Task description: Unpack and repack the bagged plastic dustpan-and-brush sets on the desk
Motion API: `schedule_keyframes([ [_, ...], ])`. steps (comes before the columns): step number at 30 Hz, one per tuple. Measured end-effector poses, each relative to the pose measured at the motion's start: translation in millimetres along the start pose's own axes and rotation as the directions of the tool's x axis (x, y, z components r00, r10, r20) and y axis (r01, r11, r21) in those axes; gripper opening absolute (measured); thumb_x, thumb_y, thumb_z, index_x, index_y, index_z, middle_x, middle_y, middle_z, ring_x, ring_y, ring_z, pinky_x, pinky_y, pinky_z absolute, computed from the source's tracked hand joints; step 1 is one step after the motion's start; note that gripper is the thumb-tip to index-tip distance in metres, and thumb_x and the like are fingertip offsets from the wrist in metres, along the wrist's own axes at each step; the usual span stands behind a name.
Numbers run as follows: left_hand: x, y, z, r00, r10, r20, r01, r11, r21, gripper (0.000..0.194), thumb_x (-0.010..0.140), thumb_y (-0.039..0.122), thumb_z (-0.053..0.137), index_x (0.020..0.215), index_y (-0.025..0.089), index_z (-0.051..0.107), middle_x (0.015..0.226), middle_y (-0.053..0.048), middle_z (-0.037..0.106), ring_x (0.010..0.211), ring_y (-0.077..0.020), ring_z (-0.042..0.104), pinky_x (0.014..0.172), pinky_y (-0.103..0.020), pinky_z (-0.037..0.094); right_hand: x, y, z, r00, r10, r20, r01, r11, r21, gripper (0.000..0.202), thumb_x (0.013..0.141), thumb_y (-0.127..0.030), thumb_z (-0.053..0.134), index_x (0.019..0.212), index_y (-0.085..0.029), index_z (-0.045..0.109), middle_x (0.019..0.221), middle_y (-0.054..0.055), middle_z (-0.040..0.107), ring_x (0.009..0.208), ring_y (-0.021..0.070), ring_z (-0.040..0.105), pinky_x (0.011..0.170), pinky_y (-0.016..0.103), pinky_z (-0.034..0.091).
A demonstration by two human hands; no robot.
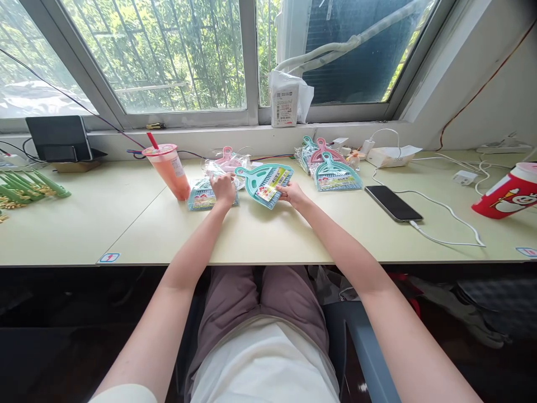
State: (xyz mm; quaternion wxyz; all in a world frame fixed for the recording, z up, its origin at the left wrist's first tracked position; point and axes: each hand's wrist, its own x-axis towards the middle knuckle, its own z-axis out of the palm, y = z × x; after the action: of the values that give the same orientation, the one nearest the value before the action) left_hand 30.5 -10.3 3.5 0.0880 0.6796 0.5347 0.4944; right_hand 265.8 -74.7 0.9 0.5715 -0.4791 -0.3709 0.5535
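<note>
My right hand [292,195] grips the lower right edge of a teal mini dustpan set [263,182], held tilted just over the table with its handle pointing left. A printed label crosses its front. To the left, my left hand [224,189] has its fingers curled down on a plastic-wrapped blue dustpan set [202,198]; its fingertips are partly hidden. Behind that hand lies a pink dustpan set [227,159] in crinkled clear wrapping. Farther right, a group of wrapped sets includes a teal dustpan set [337,173] in front and a pink dustpan set [324,150] behind it.
A pink drink cup [170,170] with a red straw leans left of the sets. At right lie a phone [393,203] on a white cable and a red cup [505,196]. A tablet [59,139] and green stalk-like items [36,184] are at far left. A window backs the table.
</note>
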Motion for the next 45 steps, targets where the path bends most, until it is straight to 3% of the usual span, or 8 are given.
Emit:
schedule_keyframes([
  [13,3,14,-19.3,0.976,-0.096,-0.195,0.089,0.995,-0.044,0.034,0.093,0.013,0.047,0.12,0.027,0.062,0.116,-0.007,0.072,0.114,-0.026,0.064,0.105,-0.039,0.042,-2,-9,-4,0.999,-0.032,0.027,0.031,0.999,0.026,0.015,0.081,-0.002,0.072,0.085,-0.014,0.066,0.079,0.006,0.076,0.067,0.0169,0.073,0.077,0.036,0.066],
  [18,2,19,-24.4,0.953,-0.109,-0.284,0.099,0.994,-0.05,0.031,0.094,0.011,0.047,0.115,0.027,0.063,0.115,-0.004,0.072,0.112,-0.0229,0.065,0.101,-0.035,0.044,0,-16,-8,0.997,-0.018,0.081,0.021,0.999,-0.044,0.014,0.08,-0.001,0.071,0.086,-0.013,0.068,0.079,0.008,0.077,0.067,0.0196,0.074,0.079,0.041,0.065],
  [27,-4,19,-9.4,0.963,0.002,-0.271,0.018,0.997,0.071,0.024,0.104,0.024,0.042,0.109,0.023,0.066,0.107,-0.009,0.073,0.106,-0.0238,0.067,0.091,-0.032,0.045,0,-4,-5,0.988,0.001,-0.156,0.024,0.987,0.159,0.016,0.087,-0.001,0.062,0.09,-0.016,0.061,0.078,0.002,0.074,0.07,0.0139,0.072,0.076,0.031,0.066],
  [31,-6,19,-6.4,0.961,0.057,-0.272,-0.039,0.997,0.071,0.025,0.104,0.025,0.042,0.106,0.024,0.067,0.104,-0.008,0.073,0.104,-0.0234,0.067,0.093,-0.033,0.045,-2,-3,4,0.998,0.009,-0.062,-0.001,0.991,0.132,0.015,0.086,-0.001,0.065,0.089,-0.015,0.062,0.077,0.004,0.075,0.067,0.0158,0.073,0.076,0.034,0.066],
  [35,-10,22,-4.0,0.968,0.111,-0.226,-0.121,0.992,-0.03,0.025,0.103,0.032,0.045,0.104,0.025,0.068,0.107,-0.008,0.073,0.109,-0.0241,0.064,0.101,-0.036,0.044,-2,-1,11,0.999,-0.03,0.03,0.027,0.994,0.109,0.015,0.084,-0.005,0.071,0.09,-0.016,0.063,0.077,0.004,0.076,0.069,0.0193,0.075,0.081,0.043,0.066],
  [40,-23,39,4.1,0.965,0.179,-0.192,-0.217,0.956,-0.199,0.021,0.098,0.038,0.056,0.109,0.025,0.067,0.121,-0.007,0.069,0.13,-0.0238,0.055,0.122,-0.042,0.028,0,3,13,0.995,-0.099,-0.02,0.101,0.978,0.182,0.015,0.084,-0.008,0.071,0.092,-0.018,0.062,0.08,0.002,0.077,0.071,0.0179,0.075,0.087,0.043,0.065],
  [43,-23,48,7.2,0.961,0.0,-0.277,-0.113,0.913,-0.392,0.05,0.093,0.046,0.062,0.137,0.024,0.053,0.148,-0.011,0.052,0.151,-0.0246,0.033,0.126,-0.044,0.021,2,4,10,0.986,-0.159,-0.043,0.165,0.958,0.233,0.015,0.085,-0.01,0.072,0.093,-0.019,0.062,0.083,0.002,0.077,0.076,0.0183,0.076,0.089,0.042,0.065],
  [45,-15,48,5.4,0.964,-0.152,-0.217,0.001,0.821,-0.571,0.059,0.098,0.055,0.05,0.149,0.025,0.04,0.154,-0.012,0.045,0.155,-0.0232,0.026,0.125,-0.045,0.025,3,3,9,0.98,-0.196,-0.034,0.198,0.947,0.252,0.017,0.084,-0.013,0.074,0.093,-0.019,0.062,0.086,0.002,0.077,0.08,0.0192,0.076,0.089,0.043,0.065],
])
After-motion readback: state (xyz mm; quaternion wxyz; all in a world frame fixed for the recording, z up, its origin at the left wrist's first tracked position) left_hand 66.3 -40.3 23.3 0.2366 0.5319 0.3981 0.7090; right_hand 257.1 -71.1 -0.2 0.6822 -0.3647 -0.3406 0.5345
